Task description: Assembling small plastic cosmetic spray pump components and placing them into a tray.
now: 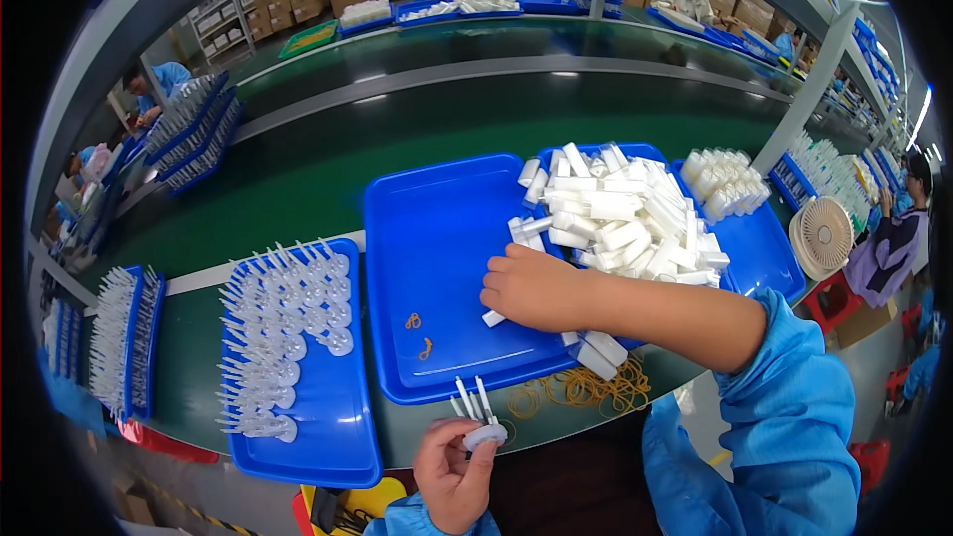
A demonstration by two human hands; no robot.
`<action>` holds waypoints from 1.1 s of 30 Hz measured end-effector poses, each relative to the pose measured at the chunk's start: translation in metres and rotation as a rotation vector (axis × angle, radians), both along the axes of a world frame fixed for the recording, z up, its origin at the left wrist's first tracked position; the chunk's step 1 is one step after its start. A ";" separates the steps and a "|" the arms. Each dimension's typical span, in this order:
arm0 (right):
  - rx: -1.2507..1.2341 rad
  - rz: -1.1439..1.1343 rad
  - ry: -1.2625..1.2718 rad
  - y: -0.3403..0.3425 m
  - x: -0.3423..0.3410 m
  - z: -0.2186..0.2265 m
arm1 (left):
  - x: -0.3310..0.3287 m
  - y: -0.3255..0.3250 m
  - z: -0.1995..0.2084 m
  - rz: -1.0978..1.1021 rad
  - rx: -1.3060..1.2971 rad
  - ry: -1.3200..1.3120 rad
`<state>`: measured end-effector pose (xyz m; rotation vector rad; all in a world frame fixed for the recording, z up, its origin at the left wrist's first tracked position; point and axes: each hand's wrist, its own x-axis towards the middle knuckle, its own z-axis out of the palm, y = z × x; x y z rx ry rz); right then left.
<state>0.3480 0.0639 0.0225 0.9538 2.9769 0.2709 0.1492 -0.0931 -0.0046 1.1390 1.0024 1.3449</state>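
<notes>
My left hand grips a white round-based piece with several thin tubes standing up from it, just in front of the middle tray's near edge. Over the right side of that blue tray is my right hand, its fingers curled downward and partly hidden. The end of a white plastic block shows beneath those fingers. Beside this hand, a heap of white blocks fills another blue tray. Two small rubber bands lie in the middle tray.
A blue tray at left holds rows of clear round-based pieces with tubes. Loose rubber bands and white blocks lie by the front edge. Right are bundled white pieces, a fan and a post. Other people sit across the green bench.
</notes>
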 end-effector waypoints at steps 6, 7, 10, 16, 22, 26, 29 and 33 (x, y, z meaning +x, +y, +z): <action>-0.083 0.048 0.354 -0.028 0.013 0.018 | -0.007 0.002 -0.001 -0.139 0.048 0.109; -0.123 0.038 0.367 -0.035 0.015 0.022 | -0.008 0.002 -0.003 -0.150 0.054 0.055; -0.209 -0.060 0.502 -0.055 0.024 0.034 | -0.004 0.002 -0.006 -0.208 0.085 -0.105; -0.308 -0.124 0.786 -0.077 0.036 0.030 | 0.007 0.003 0.001 -0.360 0.042 -0.378; -0.293 -0.125 0.838 -0.088 0.039 0.025 | 0.012 0.003 -0.001 -0.422 -0.022 -0.434; -0.435 -0.105 0.705 -0.100 0.043 0.049 | 0.012 0.003 0.003 -0.442 -0.100 -0.594; -0.437 -0.040 0.649 -0.107 0.052 0.049 | 0.007 0.005 0.001 -0.536 -0.157 -0.601; -0.552 -0.008 0.713 -0.118 0.056 0.046 | 0.003 0.004 0.002 -0.641 -0.136 -0.462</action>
